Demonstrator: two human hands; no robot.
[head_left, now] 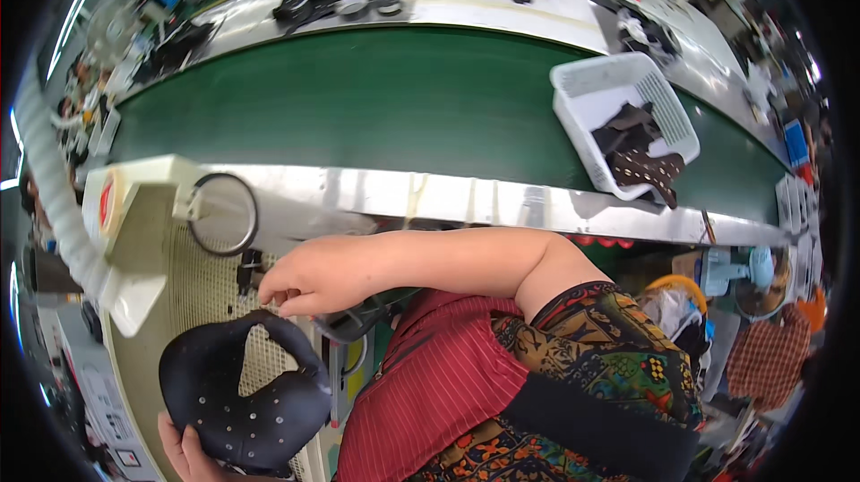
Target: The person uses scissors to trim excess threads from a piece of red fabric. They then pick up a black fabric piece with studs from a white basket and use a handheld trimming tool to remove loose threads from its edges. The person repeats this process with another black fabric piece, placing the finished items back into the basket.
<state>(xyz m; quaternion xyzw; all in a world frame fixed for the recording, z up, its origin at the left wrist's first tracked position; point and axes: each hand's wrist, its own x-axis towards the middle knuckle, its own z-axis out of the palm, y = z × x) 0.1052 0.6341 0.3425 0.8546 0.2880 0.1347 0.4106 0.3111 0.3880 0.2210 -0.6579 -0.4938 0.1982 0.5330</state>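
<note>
Black dotted piece (pixel 210 379) in the left grip (pixel 193 464), low over the cream tray (pixel 193 289)

Down at the lower left, and with a triangular opening toward the top, pale mesh right behind it. Small bright dots scattered across the lower half; studs or holes, cannot tell. Pinched at the lower left rim by the left grip, thumb and fingers closed on the edge. Over to the right grip (pixel 309 276): fingers bent, loosely half-curled, just beside the upper rim and near a dark fitting (pixel 245 273). Cannot tell about any small item between those tips.

Tight quarters here! Cream housing (pixel 134 218) at upper left, black ring (pixel 254 218) up above, red striped apron (pixel 421 383) close on the right. Far more breadth beyond the metal edge (pixel 376 195): a long green surface (pixel 385 106), sweeping across to a white basket (pixel 573 137) at the right. Inside, dark pieces (pixel 627 128), plus a white-dotted brown piece (pixel 647 168) draped over the near rim.

On to markings: a red emblem (pixel 106 202) on the housing, too small to read. Likewise the pale control panel (pixel 112 410) at far lower left, details lost to blur.
</note>
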